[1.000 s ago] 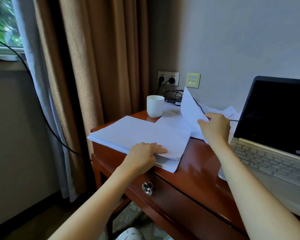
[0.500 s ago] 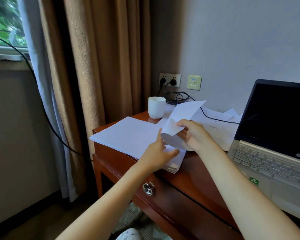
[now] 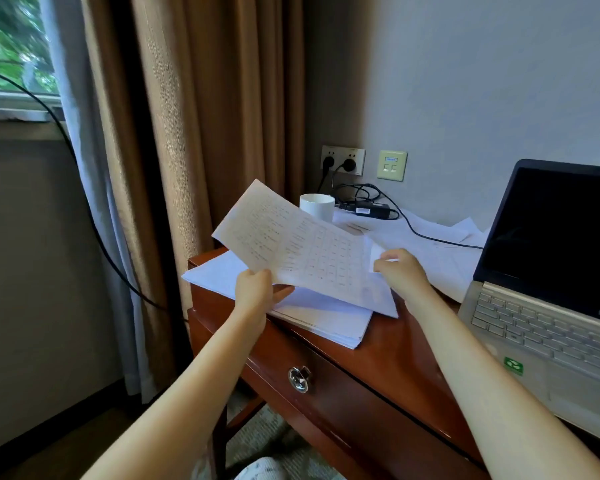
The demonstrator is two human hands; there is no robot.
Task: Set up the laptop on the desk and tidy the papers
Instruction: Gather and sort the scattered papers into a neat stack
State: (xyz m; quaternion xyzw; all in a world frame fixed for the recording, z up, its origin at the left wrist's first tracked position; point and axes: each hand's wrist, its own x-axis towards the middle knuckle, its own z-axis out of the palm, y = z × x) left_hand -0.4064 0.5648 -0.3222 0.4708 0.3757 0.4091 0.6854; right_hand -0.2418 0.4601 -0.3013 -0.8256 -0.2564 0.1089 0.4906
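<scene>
Two hands on one printed sheet [image 3: 302, 247]. On my feed it is lifted clear of the desk [image 3: 392, 351] and tilted, with its far corner up toward the curtain [image 3: 201, 116]. My left hand [image 3: 255, 292] pinches the sheet's near-left edge, thumb on top and fingers curled under. My right hand [image 3: 400, 271] grips the right edge, fingers curled around a folded-over bit of paper there. The print faces me but is too blurred to read.

Under the sheet, a stack of papers [image 3: 323, 318] lies flat at the desk's left front corner, with one corner of it just over the front edge. More loose papers [image 3: 440, 261] are spread along the back edge, between the stack and the laptop [image 3: 548, 317]. The laptop sits open at the right edge, screen dark, keyboard toward me.

At the back-left corner a white mug [image 3: 317, 206] stands upright. Just beside it is a black power adapter [image 3: 371, 211], resting on the loose papers. Its cable [image 3: 420, 234] runs across them toward the laptop; I can't tell whether it is plugged in there. Two plugs sit in the wall socket [image 3: 343, 160] above the mug. The drawer [image 3: 326, 386] in the front is closed.
</scene>
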